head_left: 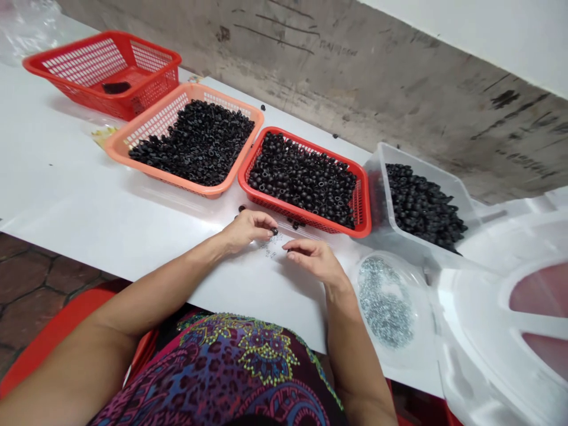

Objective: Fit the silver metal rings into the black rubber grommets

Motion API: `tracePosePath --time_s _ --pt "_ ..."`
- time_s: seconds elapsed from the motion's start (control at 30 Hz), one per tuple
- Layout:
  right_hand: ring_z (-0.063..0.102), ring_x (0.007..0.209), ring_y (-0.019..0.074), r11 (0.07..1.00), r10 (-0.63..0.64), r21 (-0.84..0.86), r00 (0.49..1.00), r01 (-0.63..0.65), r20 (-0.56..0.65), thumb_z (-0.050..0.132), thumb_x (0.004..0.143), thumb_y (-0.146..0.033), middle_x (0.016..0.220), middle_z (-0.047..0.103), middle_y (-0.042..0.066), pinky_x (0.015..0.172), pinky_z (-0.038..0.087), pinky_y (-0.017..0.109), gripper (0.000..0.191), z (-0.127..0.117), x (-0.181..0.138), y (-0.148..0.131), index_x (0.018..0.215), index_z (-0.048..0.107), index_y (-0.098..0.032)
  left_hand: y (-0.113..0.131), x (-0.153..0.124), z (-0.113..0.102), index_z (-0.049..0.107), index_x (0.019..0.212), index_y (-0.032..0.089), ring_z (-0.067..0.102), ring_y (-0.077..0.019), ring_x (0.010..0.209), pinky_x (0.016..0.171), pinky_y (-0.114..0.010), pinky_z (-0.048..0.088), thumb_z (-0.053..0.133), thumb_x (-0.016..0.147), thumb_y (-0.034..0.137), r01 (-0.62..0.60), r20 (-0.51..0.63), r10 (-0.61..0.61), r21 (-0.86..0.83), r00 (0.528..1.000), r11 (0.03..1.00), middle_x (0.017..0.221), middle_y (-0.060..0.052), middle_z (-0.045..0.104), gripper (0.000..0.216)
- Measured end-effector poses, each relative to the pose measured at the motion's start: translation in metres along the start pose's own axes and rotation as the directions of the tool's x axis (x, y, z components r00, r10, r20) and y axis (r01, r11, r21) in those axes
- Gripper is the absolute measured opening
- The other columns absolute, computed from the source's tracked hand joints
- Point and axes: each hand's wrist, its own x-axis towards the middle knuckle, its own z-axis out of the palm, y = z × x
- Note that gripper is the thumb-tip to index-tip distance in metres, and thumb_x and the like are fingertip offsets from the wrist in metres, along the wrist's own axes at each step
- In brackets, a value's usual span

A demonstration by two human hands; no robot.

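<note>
My left hand [249,229] is closed in a pinch on a small black ring-like part [274,231]. Facing it, my right hand [314,258] pinches another small dark piece [290,251], mostly covered by the fingertips. On the white table between and below the hands lie several tiny shiny metal bits [270,247]. Just behind the hands stands a red basket [306,221] full of round black parts with holes [306,177]. A few loose black parts [296,223] lie against its front edge, and another [242,208] sits by my left wrist.
An orange basket [116,155] of small black rings stands left, beside a red basket [102,41] holding one dark item. At right are a clear bin [386,195] of black parts, a round dish [419,278] of small metal pieces and a white plastic stool [470,302]. A wall runs behind.
</note>
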Motion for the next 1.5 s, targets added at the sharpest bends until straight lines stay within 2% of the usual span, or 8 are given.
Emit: tracePosePath --time_s 0.13,0.27,0.37,0.6,0.8,1.23,1.37,1.5 --pt "0.048 0.05 0.0085 0.972 0.065 0.234 0.977 -0.016 -0.202 0.083 0.068 -0.035 0.061 0.063 -0.003 0.048 0.039 0.024 0.024 -0.003 0.005 0.007 0.087 0.077 -0.021 -0.002 -0.001 0.001 0.071 0.084 0.011 0.059 -0.0093 0.057 0.06 -0.024 0.045 0.07 0.065 0.008 0.011 0.045 -0.011 -0.001 0.999 1.0 0.066 0.0 0.067 0.019" --pt "0.056 0.055 0.0104 0.929 0.1 0.369 0.962 0.001 -0.253 0.082 0.069 -0.036 0.07 0.07 0.001 0.048 0.042 0.024 0.026 0.002 0.008 0.008 0.089 0.076 -0.021 -0.003 -0.002 0.003 0.07 0.086 0.01 0.061 -0.0104 0.06 0.061 -0.025 0.046 0.07 0.066 0.009 0.013 0.089 -0.012 -0.014 0.996 1.0 0.068 -0.001 0.068 0.02" --pt "0.059 0.055 0.0108 0.929 0.076 0.367 0.954 0.038 -0.29 0.082 0.068 -0.033 0.07 0.071 0.001 0.049 0.043 0.023 0.023 0.008 0.008 0.005 0.086 0.075 -0.02 -0.002 -0.003 0.004 0.071 0.087 0.01 0.059 -0.0097 0.061 0.06 -0.025 0.046 0.07 0.066 0.008 0.0 0.094 0.001 -0.009 0.996 1.0 0.07 -0.001 0.068 0.022" --pt "0.055 0.052 0.0103 0.975 0.033 0.216 0.933 0.048 -0.358 0.075 0.073 -0.028 0.061 0.067 -0.002 0.052 0.044 0.024 0.017 0.021 0.005 0.0 0.087 0.072 -0.019 -0.001 -0.005 0.009 0.07 0.086 0.011 0.057 -0.0084 0.062 0.063 -0.024 0.047 0.072 0.063 0.009 -0.035 0.081 0.039 -0.047 0.996 0.998 0.072 0.001 0.066 0.023" --pt "0.054 0.056 0.011 0.991 -0.055 0.086 0.913 0.098 -0.405 0.072 0.073 -0.026 0.066 0.065 -0.002 0.054 0.044 0.025 0.012 0.023 0.004 -0.003 0.084 0.073 -0.021 -0.001 -0.005 0.01 0.069 0.082 0.011 0.059 -0.0093 0.062 0.064 -0.025 0.048 0.073 0.066 0.013 -0.058 0.147 0.061 -0.023 0.987 0.998 0.07 0.0 0.067 0.016" --pt "0.05 0.054 0.0109 0.991 -0.118 -0.11 0.906 0.08 -0.407 0.065 0.076 -0.028 0.066 0.061 -0.002 0.052 0.042 0.025 0.009 0.029 0.005 -0.006 0.079 0.065 -0.02 -0.005 -0.005 0.013 0.068 0.085 0.011 0.057 -0.0085 0.06 0.062 -0.025 0.048 0.069 0.071 0.011 -0.095 0.155 0.094 0.005 0.983 0.995 0.068 0.001 0.064 0.014" --pt "0.048 0.052 0.0116 0.962 -0.2 -0.255 0.886 0.096 -0.418 0.061 0.08 -0.027 0.062 0.058 -0.002 0.052 0.041 0.025 0.008 0.032 0.004 -0.004 0.077 0.064 -0.02 -0.009 -0.004 0.014 0.066 0.086 0.01 0.055 -0.0078 0.06 0.061 -0.024 0.046 0.07 0.071 0.012 -0.119 0.113 0.115 0.03 0.987 0.992 0.069 0.002 0.062 0.016" --pt "0.056 0.062 0.0159 0.859 -0.355 -0.491 0.862 0.147 -0.363 0.057 0.083 -0.023 0.072 0.066 0.002 0.063 0.048 0.03 0.01 0.034 0.002 -0.003 0.082 0.067 -0.022 -0.012 -0.003 0.014 0.065 0.082 0.011 0.055 -0.0087 0.064 0.062 -0.023 0.044 0.068 0.072 0.013 -0.174 0.09 0.166 0.091 0.982 0.981 0.071 0.001 0.062 0.01"
